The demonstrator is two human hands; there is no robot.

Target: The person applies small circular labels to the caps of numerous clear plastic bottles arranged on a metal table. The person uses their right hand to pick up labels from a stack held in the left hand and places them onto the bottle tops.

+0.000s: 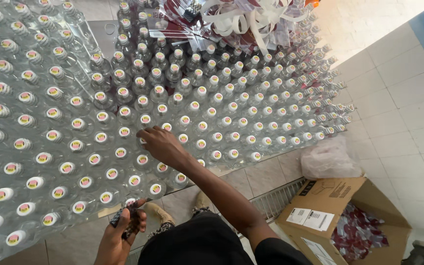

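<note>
**A:** those bottles [123,110] look like clear glossy plastic or glass, can't tell which, with smooth white caps [26,208].

**B:** agreed. The box [342,196] is matt brown cardboard with paper labels, the bag [327,159] is thin crinkly plastic, and the floor tiles [403,113] are smooth.

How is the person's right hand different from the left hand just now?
The right hand is stretched far out, fingers spread on the capped clear bottles; the left hand stays close to the body at the table's edge. The right hand holds nothing, while the left hand grips a small dark bundle. Both are bare.
</note>
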